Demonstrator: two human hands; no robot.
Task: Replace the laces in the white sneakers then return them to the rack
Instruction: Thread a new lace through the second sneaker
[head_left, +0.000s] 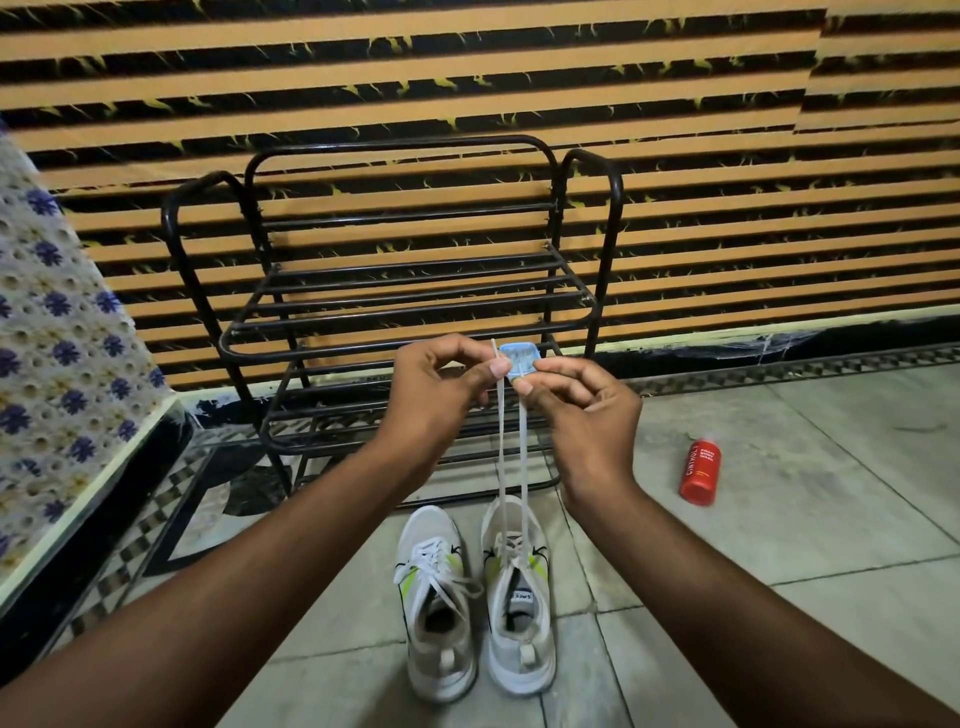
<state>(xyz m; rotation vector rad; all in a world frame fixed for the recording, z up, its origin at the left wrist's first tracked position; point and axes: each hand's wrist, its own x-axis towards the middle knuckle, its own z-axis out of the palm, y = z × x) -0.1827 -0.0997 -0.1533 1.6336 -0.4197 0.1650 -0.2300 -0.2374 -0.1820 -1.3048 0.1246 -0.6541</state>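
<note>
**Operator body, head view**

Two bare hands: left hand (434, 387), right hand (584, 415). Fingernails (501, 369) at the grip are short and trimmed. Behind the grip, left forearm (260, 561) and right forearm (701, 582) are bare to the frame edge.

Lengthwise in white on the red bottle (700, 473) lying on the floor (831, 545): "CINTHOL". Smaller lines beside it too blurred. Insole label (520, 596) inside the sneaker (521, 670) nearer the bottle: illegible.

Dim, warm indoor light with soft, faint shadows — wide-angle bending at the edges, slight blur on the floor (779, 545) at right.
</note>
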